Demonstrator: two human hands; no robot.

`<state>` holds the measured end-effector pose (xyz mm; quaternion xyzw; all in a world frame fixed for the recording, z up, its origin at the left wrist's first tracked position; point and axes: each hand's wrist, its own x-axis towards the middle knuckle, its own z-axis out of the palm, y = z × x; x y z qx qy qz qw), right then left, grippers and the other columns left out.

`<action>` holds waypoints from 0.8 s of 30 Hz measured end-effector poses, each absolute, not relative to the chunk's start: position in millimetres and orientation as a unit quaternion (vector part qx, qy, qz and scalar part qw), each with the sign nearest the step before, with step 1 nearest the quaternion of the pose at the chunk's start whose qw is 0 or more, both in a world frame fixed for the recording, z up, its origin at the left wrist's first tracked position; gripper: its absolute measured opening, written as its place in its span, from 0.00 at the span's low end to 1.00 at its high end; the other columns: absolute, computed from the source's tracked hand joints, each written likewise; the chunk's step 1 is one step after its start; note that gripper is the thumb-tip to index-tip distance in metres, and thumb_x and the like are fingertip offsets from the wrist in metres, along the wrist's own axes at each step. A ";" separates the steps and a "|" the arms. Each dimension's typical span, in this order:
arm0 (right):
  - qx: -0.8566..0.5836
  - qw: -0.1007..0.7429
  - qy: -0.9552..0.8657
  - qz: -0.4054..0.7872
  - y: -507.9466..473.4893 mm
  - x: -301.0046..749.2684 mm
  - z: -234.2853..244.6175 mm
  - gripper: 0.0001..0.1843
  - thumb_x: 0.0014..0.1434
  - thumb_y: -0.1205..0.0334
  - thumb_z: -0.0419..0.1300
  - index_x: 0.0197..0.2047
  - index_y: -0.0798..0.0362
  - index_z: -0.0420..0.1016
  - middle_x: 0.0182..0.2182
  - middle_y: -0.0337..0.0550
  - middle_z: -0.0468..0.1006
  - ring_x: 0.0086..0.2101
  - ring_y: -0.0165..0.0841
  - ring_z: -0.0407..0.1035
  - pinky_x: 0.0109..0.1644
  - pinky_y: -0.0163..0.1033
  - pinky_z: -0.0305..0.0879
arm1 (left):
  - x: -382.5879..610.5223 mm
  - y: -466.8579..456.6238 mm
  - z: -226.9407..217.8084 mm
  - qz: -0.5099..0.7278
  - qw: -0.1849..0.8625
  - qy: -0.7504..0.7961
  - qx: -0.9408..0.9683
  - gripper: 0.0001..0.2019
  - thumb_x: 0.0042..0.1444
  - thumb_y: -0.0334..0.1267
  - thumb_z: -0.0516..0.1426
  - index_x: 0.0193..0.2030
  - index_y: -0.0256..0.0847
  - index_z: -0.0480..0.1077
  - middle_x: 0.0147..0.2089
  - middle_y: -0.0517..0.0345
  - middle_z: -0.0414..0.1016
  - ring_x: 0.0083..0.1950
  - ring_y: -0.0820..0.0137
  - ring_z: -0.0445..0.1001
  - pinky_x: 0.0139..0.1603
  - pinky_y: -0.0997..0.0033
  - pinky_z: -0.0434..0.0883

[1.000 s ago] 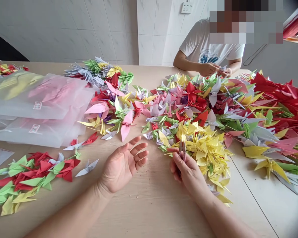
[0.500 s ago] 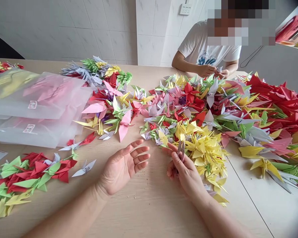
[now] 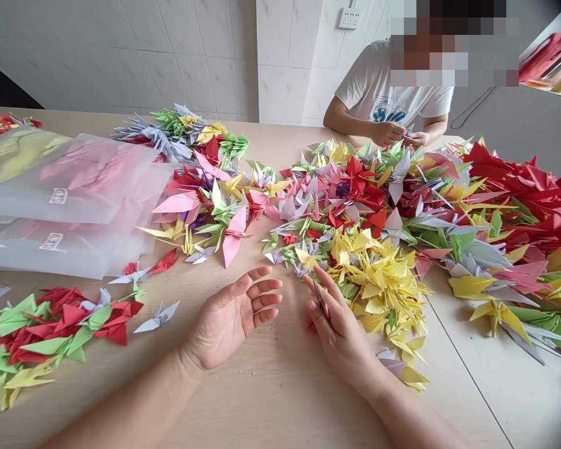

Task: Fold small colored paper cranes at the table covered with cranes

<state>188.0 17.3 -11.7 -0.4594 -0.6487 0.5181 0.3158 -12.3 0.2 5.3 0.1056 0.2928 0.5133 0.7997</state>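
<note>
Head view: forward, down over table; left hand, right hand close.

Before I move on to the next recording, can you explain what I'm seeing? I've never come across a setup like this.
There is no machine here: a person works with two bare hands, seen from a camera worn on their head, looking forward and down. The left hand is open, palm up, holding nothing. The right hand holds a small metal tool; its exact type is hard to tell. Beside that hand lies a heap of yellow folded paper cranes. More colourful folded paper covers much of the table, and cloudy plastic bags lie on the left. Across the table, another person has something small between their fingers.
</note>
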 end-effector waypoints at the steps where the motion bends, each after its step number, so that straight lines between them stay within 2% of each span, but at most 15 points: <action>1: -0.462 0.300 -0.657 0.515 17.6 187.6 -11.1 0.21 0.64 0.59 0.46 0.60 0.44 0.60 0.65 0.47 0.42 0.23 0.24 0.64 0.28 0.37 0.70 | -12.4 -0.2 5.2 0.513 0.799 0.295 0.109 0.14 0.59 0.35 0.49 0.51 0.39 0.66 0.46 0.49 0.73 0.45 0.66 0.73 0.44 0.67 0.70; 5: -0.469 0.273 -0.687 0.484 18.9 186.6 -8.7 0.22 0.64 0.60 0.46 0.61 0.46 0.60 0.64 0.51 0.47 0.25 0.26 0.67 0.30 0.38 0.71 | -11.8 -1.5 4.3 0.506 0.794 0.310 0.130 0.14 0.60 0.35 0.49 0.52 0.39 0.66 0.47 0.48 0.73 0.46 0.66 0.72 0.45 0.66 0.70; 8: -0.473 0.276 -0.712 0.439 19.6 186.3 -9.4 0.21 0.64 0.62 0.48 0.60 0.48 0.62 0.62 0.52 0.53 0.39 0.36 0.70 0.39 0.43 0.72 | -9.2 -2.8 4.7 0.502 0.786 0.324 0.156 0.14 0.59 0.35 0.50 0.50 0.40 0.67 0.49 0.47 0.72 0.48 0.65 0.71 0.47 0.66 0.69; 10: -0.474 0.278 -0.722 0.421 20.3 185.8 -10.6 0.21 0.64 0.62 0.48 0.60 0.49 0.63 0.61 0.52 0.54 0.48 0.41 0.66 0.47 0.47 0.69 | -6.7 -4.0 6.2 0.503 0.776 0.337 0.180 0.13 0.59 0.35 0.50 0.49 0.41 0.68 0.52 0.49 0.70 0.51 0.63 0.69 0.49 0.63 0.68; 13: -0.468 0.274 -0.733 0.410 22.2 184.2 -12.4 0.22 0.64 0.62 0.46 0.61 0.49 0.61 0.62 0.49 0.54 0.55 0.42 0.59 0.54 0.48 0.63 | -3.0 -5.1 8.9 0.498 0.759 0.359 0.216 0.14 0.59 0.34 0.50 0.51 0.43 0.67 0.58 0.52 0.65 0.59 0.58 0.62 0.55 0.59 0.65; 16: -0.465 0.273 -0.748 0.387 24.5 180.9 -13.8 0.22 0.65 0.62 0.46 0.62 0.48 0.59 0.61 0.49 0.56 0.57 0.41 0.58 0.56 0.47 0.61 | -1.0 -4.9 10.1 0.486 0.757 0.369 0.232 0.16 0.59 0.34 0.51 0.54 0.44 0.65 0.61 0.53 0.61 0.63 0.56 0.57 0.58 0.57 0.63; 24: -0.489 0.244 -0.767 0.337 26.5 177.1 -14.7 0.23 0.64 0.63 0.45 0.61 0.53 0.60 0.59 0.52 0.59 0.57 0.41 0.59 0.56 0.46 0.62 | 0.5 -5.2 11.3 0.475 0.753 0.383 0.248 0.15 0.58 0.35 0.53 0.52 0.47 0.67 0.62 0.54 0.60 0.63 0.56 0.57 0.58 0.55 0.63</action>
